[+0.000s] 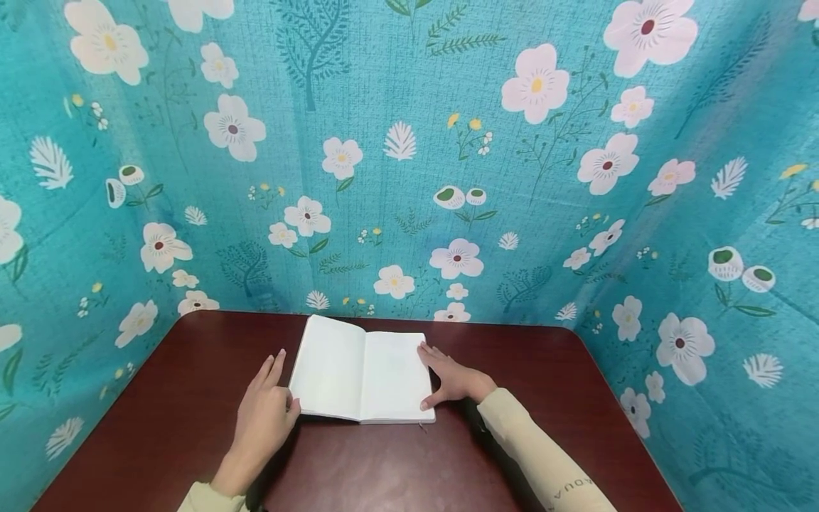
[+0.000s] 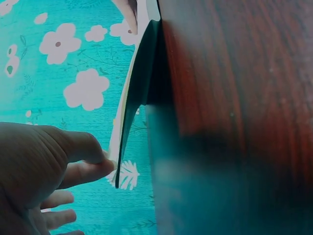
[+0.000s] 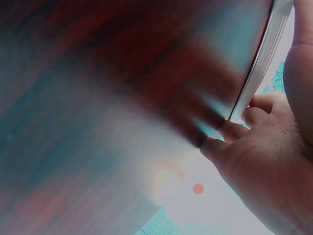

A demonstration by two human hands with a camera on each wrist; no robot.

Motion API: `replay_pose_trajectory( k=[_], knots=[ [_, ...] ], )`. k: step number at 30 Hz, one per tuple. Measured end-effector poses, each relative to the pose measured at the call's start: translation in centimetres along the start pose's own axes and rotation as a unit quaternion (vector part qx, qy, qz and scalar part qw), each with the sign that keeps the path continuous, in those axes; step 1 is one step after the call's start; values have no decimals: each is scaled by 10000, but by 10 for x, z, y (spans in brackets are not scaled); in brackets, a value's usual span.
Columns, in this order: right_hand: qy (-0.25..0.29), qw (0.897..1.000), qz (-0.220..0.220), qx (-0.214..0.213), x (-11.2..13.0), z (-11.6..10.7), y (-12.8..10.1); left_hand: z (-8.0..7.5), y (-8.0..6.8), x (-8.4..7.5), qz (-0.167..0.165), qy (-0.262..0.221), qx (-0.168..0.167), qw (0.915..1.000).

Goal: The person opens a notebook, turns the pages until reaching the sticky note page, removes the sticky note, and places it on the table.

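An open notebook (image 1: 329,366) with blank white pages lies on the table. Its left side is lifted off the tabletop, and the dark underside of the cover (image 2: 142,73) shows in the left wrist view. My left hand (image 1: 265,416) pinches that left edge between thumb and index finger, its other fingers held away. At the notebook's right edge rests my right hand (image 1: 456,380), thumb on the lower corner and fingers spread toward the upper one. In the right wrist view, the fingers of the right hand (image 3: 269,152) lie along the page block (image 3: 266,54), some touching the tabletop.
The dark reddish-brown table (image 1: 384,469) has a glossy surface. A teal cloth with flowers (image 1: 409,178) hangs behind it and along both sides. A short ribbon end (image 1: 422,427) pokes out below the notebook's bottom edge.
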State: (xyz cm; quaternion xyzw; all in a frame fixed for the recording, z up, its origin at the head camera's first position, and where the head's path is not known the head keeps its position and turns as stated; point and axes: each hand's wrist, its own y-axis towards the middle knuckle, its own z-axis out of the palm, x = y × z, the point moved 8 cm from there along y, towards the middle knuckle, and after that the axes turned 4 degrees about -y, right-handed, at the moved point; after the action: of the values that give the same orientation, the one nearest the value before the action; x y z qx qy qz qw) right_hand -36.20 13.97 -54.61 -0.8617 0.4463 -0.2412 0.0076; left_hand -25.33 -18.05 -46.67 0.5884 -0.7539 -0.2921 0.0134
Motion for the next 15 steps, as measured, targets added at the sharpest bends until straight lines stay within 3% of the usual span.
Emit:
replay_pose_trajectory(
  k=[10,15],
  knots=[
    [1,10000,-28,-80,-2,1,0,12,-4,8,-222,292,288,9989],
    [4,10000,44,-65,-4,1,2,22,-6,14,-361,356,648,9966]
  ],
)
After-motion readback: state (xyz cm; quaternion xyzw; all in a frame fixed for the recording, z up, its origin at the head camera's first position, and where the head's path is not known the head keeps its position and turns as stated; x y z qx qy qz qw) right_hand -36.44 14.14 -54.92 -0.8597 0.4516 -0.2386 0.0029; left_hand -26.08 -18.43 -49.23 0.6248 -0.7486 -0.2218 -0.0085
